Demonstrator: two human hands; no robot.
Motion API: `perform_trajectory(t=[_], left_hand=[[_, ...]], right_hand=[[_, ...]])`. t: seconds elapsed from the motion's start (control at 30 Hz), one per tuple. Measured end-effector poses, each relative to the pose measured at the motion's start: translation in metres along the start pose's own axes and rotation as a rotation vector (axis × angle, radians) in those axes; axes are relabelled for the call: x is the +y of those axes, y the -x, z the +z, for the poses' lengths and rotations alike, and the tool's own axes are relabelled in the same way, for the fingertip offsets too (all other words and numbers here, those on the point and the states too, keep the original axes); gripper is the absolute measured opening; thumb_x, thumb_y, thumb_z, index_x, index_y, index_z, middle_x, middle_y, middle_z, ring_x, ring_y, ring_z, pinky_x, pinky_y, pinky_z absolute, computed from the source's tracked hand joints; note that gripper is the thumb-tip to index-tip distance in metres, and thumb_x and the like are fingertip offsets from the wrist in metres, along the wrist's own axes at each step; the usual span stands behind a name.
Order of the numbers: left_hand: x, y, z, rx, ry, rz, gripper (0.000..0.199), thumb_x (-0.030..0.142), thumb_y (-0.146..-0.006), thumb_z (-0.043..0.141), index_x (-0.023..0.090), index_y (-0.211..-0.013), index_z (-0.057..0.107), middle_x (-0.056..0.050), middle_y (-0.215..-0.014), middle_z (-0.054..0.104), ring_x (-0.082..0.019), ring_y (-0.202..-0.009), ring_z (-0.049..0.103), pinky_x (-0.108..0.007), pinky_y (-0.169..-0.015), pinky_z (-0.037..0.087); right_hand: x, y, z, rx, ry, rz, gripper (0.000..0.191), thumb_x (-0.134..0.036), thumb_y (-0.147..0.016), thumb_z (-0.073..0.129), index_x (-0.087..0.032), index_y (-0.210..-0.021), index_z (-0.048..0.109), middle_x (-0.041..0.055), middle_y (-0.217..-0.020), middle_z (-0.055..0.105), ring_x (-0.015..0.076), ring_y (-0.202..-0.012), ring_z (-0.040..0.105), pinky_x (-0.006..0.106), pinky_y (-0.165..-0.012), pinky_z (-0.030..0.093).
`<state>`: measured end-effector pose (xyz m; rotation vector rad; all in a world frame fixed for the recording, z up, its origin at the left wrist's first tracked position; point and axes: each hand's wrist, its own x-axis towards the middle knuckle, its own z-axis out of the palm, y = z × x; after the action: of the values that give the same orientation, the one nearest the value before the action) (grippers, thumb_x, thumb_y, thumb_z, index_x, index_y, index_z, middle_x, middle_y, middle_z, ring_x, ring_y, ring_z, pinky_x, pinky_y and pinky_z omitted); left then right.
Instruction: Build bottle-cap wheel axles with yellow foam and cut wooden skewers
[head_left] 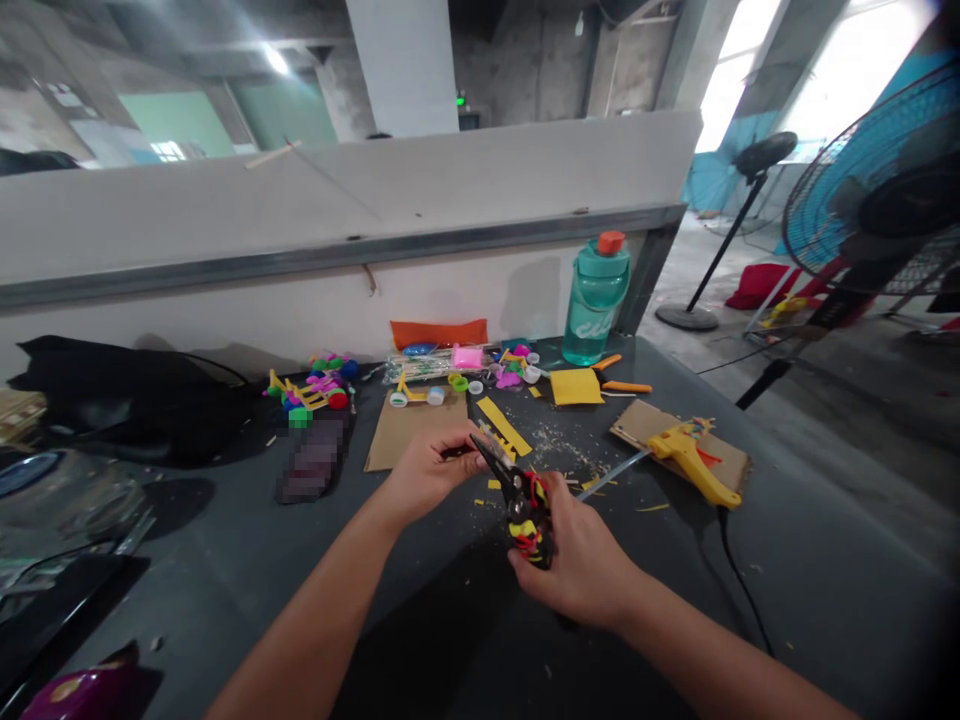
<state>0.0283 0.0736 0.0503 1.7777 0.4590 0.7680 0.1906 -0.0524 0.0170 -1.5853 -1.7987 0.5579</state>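
Right hand (577,555) grips the red-and-yellow handles of black tin snips (521,505), blades angled toward the left hand (427,470), which pinches something thin (484,440), perhaps yellow card. Beyond them, a yellow strip (504,425) lies on the dark tabletop (442,590); a yellow glue gun (686,465) rests on cardboard (724,465).
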Motion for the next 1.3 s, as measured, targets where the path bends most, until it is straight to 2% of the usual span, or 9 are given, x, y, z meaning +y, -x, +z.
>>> perform_trajectory(t=[0.2,0.33,0.47,0.6,0.73,0.87,0.97,1.13,1.3], left_hand=[[-0.001,0.001,-0.007,0.003,-0.055,0.021,0.031,0.044,-0.075,0.061,0.014,-0.076,0.065,-0.005,-0.075,0.061,-0.013,-0.069,0.054,-0.025,-0.064,0.045],[0.003,0.002,-0.008,-0.007,-0.098,-0.023,0.034,0.047,-0.075,0.059,0.014,-0.071,0.063,-0.003,-0.070,0.058,-0.012,-0.065,0.053,-0.024,-0.061,0.043],[0.006,0.002,-0.008,-0.029,-0.139,0.011,0.031,0.044,-0.078,0.058,0.014,-0.071,0.063,-0.004,-0.071,0.058,-0.013,-0.067,0.052,-0.024,-0.062,0.041],[0.005,0.001,-0.008,-0.035,-0.172,0.072,0.031,0.043,-0.079,0.056,0.015,-0.070,0.063,-0.005,-0.069,0.059,-0.015,-0.072,0.051,-0.026,-0.067,0.041],[0.001,0.000,-0.008,-0.036,-0.195,0.102,0.034,0.045,-0.080,0.054,0.014,-0.069,0.062,-0.005,-0.068,0.057,-0.014,-0.070,0.050,-0.025,-0.065,0.040],[-0.004,0.000,-0.007,0.005,-0.215,0.047,0.035,0.046,-0.078,0.056,0.013,-0.068,0.062,-0.001,-0.066,0.053,-0.012,-0.065,0.047,-0.023,-0.061,0.038],[-0.006,0.000,-0.005,0.024,-0.150,-0.008,0.034,0.044,-0.077,0.058,0.013,-0.065,0.061,0.000,-0.065,0.052,-0.011,-0.063,0.047,-0.022,-0.059,0.038],[0.009,0.002,0.003,0.045,0.007,-0.027,0.020,0.033,-0.078,0.061,0.014,-0.074,0.065,-0.002,-0.071,0.058,-0.011,-0.068,0.054,-0.023,-0.065,0.043],[0.026,0.006,0.004,0.087,0.049,0.063,0.011,0.024,-0.079,0.061,0.018,-0.084,0.069,-0.002,-0.069,0.062,-0.011,-0.066,0.055,-0.025,-0.066,0.045]], right_hand=[[0.002,0.000,0.001,-0.006,0.086,-0.025,0.056,-0.035,-0.068,0.056,-0.014,-0.115,0.035,0.0147,-0.103,0.056,0.0272,-0.094,0.057,0.039,-0.079,0.045],[0.003,0.000,0.002,-0.031,0.091,-0.028,0.055,-0.036,-0.068,0.056,-0.013,-0.114,0.036,0.0155,-0.102,0.056,0.0279,-0.095,0.057,0.040,-0.082,0.045],[0.003,0.003,0.003,-0.066,0.137,-0.040,0.062,-0.038,-0.069,0.055,-0.009,-0.119,0.033,0.0190,-0.108,0.054,0.0297,-0.098,0.055,0.041,-0.084,0.044],[0.001,0.006,0.004,-0.119,0.145,-0.032,0.058,-0.039,-0.071,0.054,-0.009,-0.117,0.036,0.0175,-0.102,0.057,0.0274,-0.089,0.059,0.038,-0.077,0.046],[0.000,0.005,0.002,-0.118,0.202,-0.007,0.051,-0.041,-0.074,0.051,-0.008,-0.111,0.039,0.0154,-0.089,0.060,0.0256,-0.076,0.060,0.035,-0.066,0.046],[0.002,0.004,0.004,-0.086,0.211,0.008,0.047,-0.035,-0.076,0.049,-0.008,-0.112,0.036,0.0129,-0.083,0.060,0.0223,-0.067,0.059,0.032,-0.059,0.044],[0.003,0.003,0.006,-0.048,0.120,0.020,0.042,-0.030,-0.076,0.049,-0.011,-0.111,0.034,0.0100,-0.080,0.060,0.0208,-0.067,0.059,0.030,-0.059,0.043],[0.002,-0.001,0.002,0.004,-0.245,0.044,0.041,-0.026,-0.074,0.054,-0.019,-0.108,0.033,0.0033,-0.083,0.059,0.0164,-0.068,0.058,0.027,-0.060,0.045],[0.009,-0.003,-0.002,0.110,-0.394,0.047,0.046,-0.027,-0.072,0.058,-0.021,-0.110,0.033,0.0044,-0.093,0.059,0.0187,-0.080,0.058,0.030,-0.069,0.047]])
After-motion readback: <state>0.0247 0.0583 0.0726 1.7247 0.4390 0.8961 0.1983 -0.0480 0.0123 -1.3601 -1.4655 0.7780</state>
